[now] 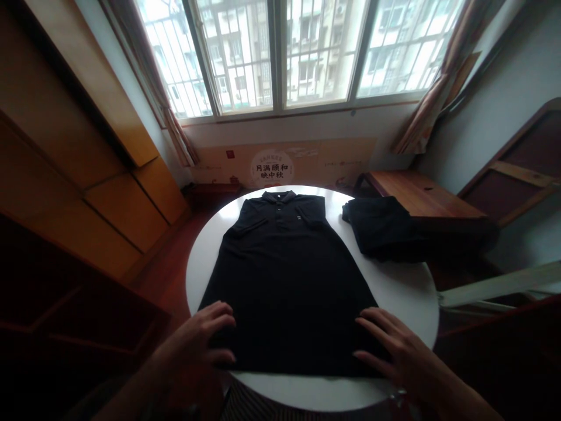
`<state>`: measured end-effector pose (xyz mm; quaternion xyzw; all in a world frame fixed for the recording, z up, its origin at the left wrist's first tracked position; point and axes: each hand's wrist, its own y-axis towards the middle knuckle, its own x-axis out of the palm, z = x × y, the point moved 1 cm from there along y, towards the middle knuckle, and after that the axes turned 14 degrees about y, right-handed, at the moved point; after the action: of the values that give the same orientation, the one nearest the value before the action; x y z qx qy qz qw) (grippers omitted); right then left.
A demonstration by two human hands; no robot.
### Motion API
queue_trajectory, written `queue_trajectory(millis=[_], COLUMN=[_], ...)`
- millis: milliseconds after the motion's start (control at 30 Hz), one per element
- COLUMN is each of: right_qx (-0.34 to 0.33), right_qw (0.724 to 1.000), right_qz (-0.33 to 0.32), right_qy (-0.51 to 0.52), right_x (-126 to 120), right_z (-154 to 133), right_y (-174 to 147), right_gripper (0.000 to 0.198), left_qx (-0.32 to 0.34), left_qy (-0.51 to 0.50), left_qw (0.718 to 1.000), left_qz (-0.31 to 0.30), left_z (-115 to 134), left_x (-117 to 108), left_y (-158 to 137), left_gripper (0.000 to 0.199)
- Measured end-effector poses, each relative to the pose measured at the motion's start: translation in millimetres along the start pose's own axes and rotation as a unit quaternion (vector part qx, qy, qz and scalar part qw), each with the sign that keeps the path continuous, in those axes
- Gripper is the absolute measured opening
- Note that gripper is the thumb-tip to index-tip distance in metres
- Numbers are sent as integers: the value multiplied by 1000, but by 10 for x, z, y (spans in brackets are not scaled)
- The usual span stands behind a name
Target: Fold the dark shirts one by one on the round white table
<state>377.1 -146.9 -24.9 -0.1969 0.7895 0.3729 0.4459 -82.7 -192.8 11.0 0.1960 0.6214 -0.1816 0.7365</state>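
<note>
A black polo shirt (pixel 289 280) lies spread front side up on a round white table (pixel 204 251), collar at the far edge and hem toward me. Its short sleeves lie along the shoulders, and a small light mark shows on the chest. My left hand (pixel 213 330) is at the lower left corner of the shirt, thumb and fingers apart. At the lower right corner, my right hand (pixel 383 339) has its fingers spread over the cloth. Neither hand visibly grips the fabric.
Folded dark clothes (pixel 381 228) are stacked at the table's right edge. Behind them stands a wooden desk (pixel 421 190). Wooden cabinets (pixel 118 204) line the left side, and barred windows (pixel 280 58) fill the far wall. A pale bar (pixel 499 286) juts in from the right.
</note>
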Motion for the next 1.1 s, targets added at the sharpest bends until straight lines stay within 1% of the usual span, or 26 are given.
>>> queue_trajectory(millis=[33,67,100,167,200,267,333,400,467,600,667,700,733,767,833,867,900,967,1000,1033,1100], right_qx=[-29,-54,-73,-104,-120,-146,-158,-153,-148,-130,-103,-86,-68,-49,-9,7,21,31,28,21,7], right_qw=[999,998,996,993,992,988,986,986,986,989,991,991,991,990,984,981,979,977,977,977,977], right_qz=[-24,-43,-51,-46,-41,-42,-53,-62,-69,-73,-87,-99,-114,-134,-170,-184,-193,-194,-188,-180,-157], right_qy=[0,-2,-6,-14,-17,-24,-31,-32,-25,-17,-14,-6,6,21,50,61,70,86,95,109,146], right_x=[-18,-32,-42,-46,-41,-27,-25,-42,-68,-113,-131,-141,-154,-166,-191,-199,-204,-201,-193,-179,-128], right_z=[-66,-129,-182,-247,-259,-253,-229,-208,-202,-233,-266,-287,-311,-335,-382,-403,-421,-463,-494,-538,-684], right_y=[-55,-91,-113,-121,-117,-109,-113,-128,-146,-158,-145,-133,-115,-91,-19,30,91,243,335,433,644], right_gripper=[49,51,47,31,27,31,38,42,41,40,40,39,36,34,30,29,27,24,23,23,22], left_qx=[18,30,38,44,46,44,33,9,-19,-51,-65,-91,-141,-207,-338,-385,-415,-438,-440,-438,-429], left_qy=[19,47,79,136,154,164,152,135,123,98,71,52,25,-7,-66,-107,-159,-279,-342,-391,-438], left_qw=[999,998,996,989,987,985,988,990,992,993,994,993,987,974,933,911,892,854,830,809,790], left_qz=[-22,-33,-37,-26,-16,6,26,35,35,48,55,62,74,88,107,100,78,18,-6,-16,7], left_z=[49,75,80,40,9,-43,-58,-35,9,82,79,59,27,-16,-108,-147,-175,-187,-172,-144,-62], left_x=[30,78,142,282,344,417,413,360,297,239,249,259,273,290,341,377,417,485,500,494,410], left_y=[-146,-272,-382,-552,-616,-703,-745,-758,-763,-782,-789,-792,-793,-795,-792,-784,-770,-726,-698,-668,-596], left_gripper=[50,58,62,63,64,65,59,46,34,28,25,22,20,18,19,24,32,48,53,56,58])
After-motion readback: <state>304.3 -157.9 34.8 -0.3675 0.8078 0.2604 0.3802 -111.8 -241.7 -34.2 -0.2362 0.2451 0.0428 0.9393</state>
